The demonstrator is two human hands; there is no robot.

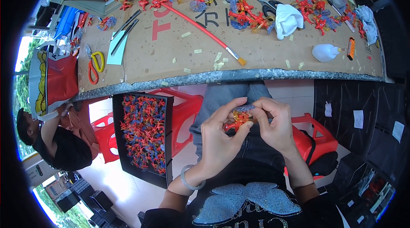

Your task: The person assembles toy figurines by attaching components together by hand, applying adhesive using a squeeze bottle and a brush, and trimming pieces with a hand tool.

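Over my lap, a small plastic figurine, red with clear yellow and bluish-purple parts, is held between both hands. My left hand pinches its red part between thumb and fingers. My right hand has its fingertips closed at the figurine's right side, by the purple and yellow parts; whether it grips a separate small piece is hidden. Many similar figurines lie across the back of the cardboard-covered table. A black tray packed with more of them stands at my left.
On the table lie a red-handled brush, yellow-and-red scissors, black tweezers, a white cloth, a white squeeze bottle and an orange box. Red stools flank me. Another person works at far left.
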